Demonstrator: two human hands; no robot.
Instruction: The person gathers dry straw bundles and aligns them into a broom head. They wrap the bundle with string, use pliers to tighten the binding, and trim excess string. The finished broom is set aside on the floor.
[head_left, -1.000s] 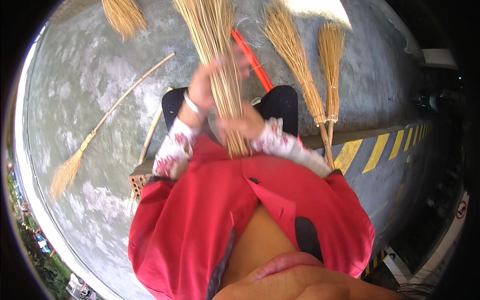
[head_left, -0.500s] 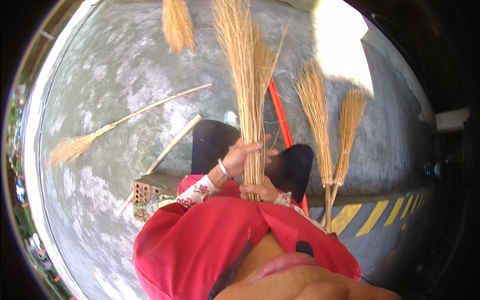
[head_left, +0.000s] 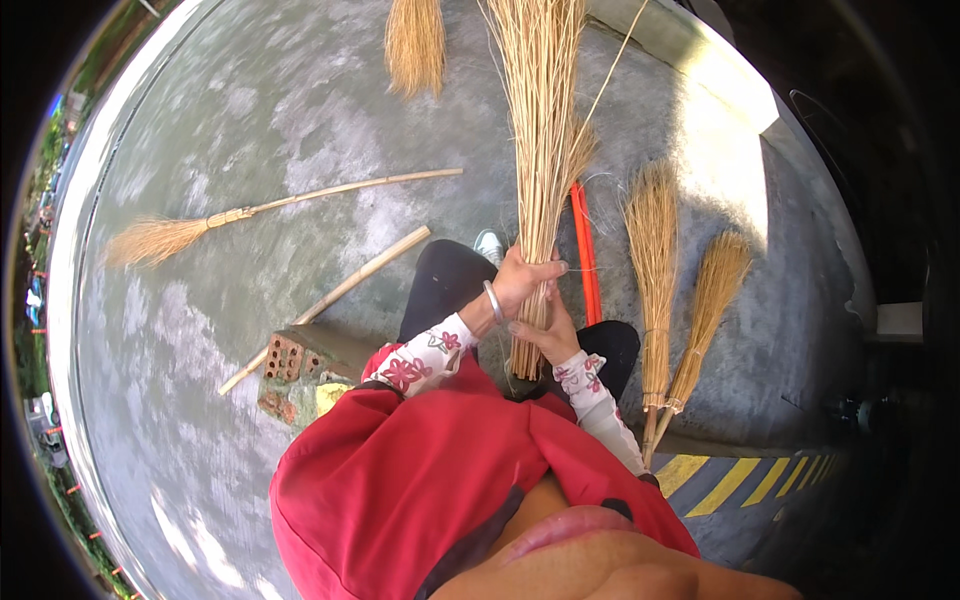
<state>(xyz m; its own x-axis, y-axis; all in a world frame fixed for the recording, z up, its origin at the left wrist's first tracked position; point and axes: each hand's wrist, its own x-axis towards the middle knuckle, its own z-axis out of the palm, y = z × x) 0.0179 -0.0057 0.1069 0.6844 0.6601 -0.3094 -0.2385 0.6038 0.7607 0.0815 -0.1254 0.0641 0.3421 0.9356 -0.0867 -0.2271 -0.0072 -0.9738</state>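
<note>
- Wearing a red top (head_left: 420, 480) with flowered white cuffs, the person sits over dark trousers (head_left: 445, 285), and both forearms come up from the lower edge to meet in front of the lap.
- The right hand (head_left: 545, 335) is wrapped round the lower part of a bundle of straw (head_left: 540, 170), fingers curled shut on the stalks near their cut ends.
- The left hand (head_left: 525, 280), with a metal bangle (head_left: 493, 300) at the wrist, grips the same bundle just above the right hand, fingers closed across the stalks.
- The bundle stands almost upright between the knees, its cut ends down by the lap and its loose tips fanning out toward the top of the view.
- A brick (head_left: 295, 360) with holes lies just left of the left knee, on a low ledge.
- A bare stick (head_left: 330, 300) slants across the concrete floor (head_left: 250, 130) beside the brick.
- An orange rod (head_left: 585, 250) lies on the floor just right of the bundle, partly behind it.
- Two small straw brooms (head_left: 655, 270) lie side by side to the right, their tied handles pointing toward a yellow and black striped kerb (head_left: 750, 480).
- A long-handled broom (head_left: 230, 215) lies farther left, head pointing left.
- Another tuft of straw (head_left: 415, 45) lies at the far top edge.
</note>
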